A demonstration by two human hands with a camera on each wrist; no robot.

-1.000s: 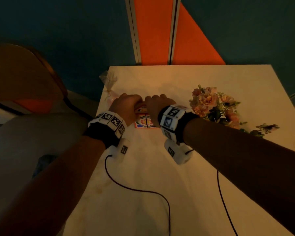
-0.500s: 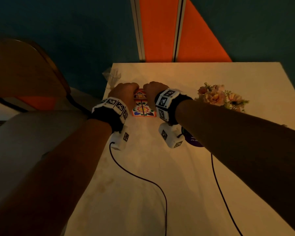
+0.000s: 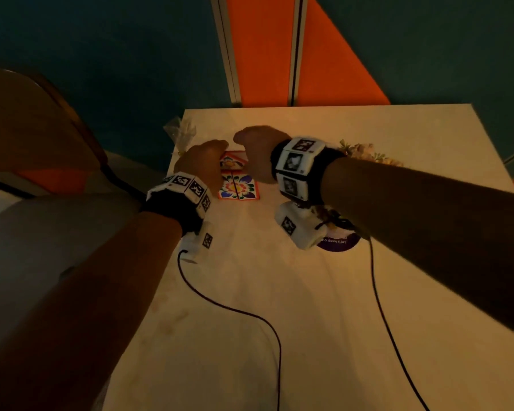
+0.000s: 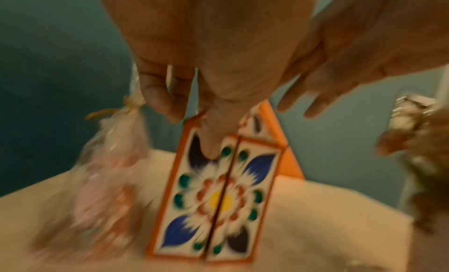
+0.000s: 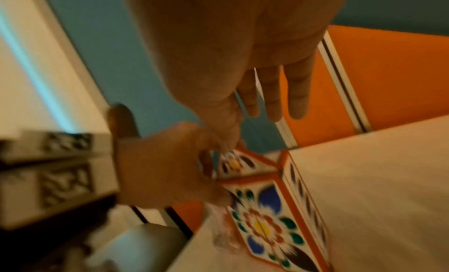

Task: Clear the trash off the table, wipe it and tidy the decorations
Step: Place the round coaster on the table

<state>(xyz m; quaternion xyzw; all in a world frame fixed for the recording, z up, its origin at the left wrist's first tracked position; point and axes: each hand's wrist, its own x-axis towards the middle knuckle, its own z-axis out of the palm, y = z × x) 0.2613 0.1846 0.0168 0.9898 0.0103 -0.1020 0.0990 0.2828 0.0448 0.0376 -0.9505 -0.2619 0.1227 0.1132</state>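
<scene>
Head view: left hand (image 3: 201, 164) grips painted floral box (image 3: 238, 187) near table (image 3: 309, 292) far-left corner, thumb on front panel; right hand (image 3: 257, 152) above it, fingers straight, loosely spread; cellophane bag (image 3: 181, 132) just beside.

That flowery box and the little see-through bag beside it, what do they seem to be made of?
The flowery box looks like painted wood or stiff card: flat panels, crisp orange edges and a matte, brush-like flower pattern. Blur leaves it open. The little bag looks like thin clear plastic film, glossy and crinkled, tied at the neck with a cord.

Dim warm orange light; both wrist views motion-blurred; head view wide-angle warped
</scene>
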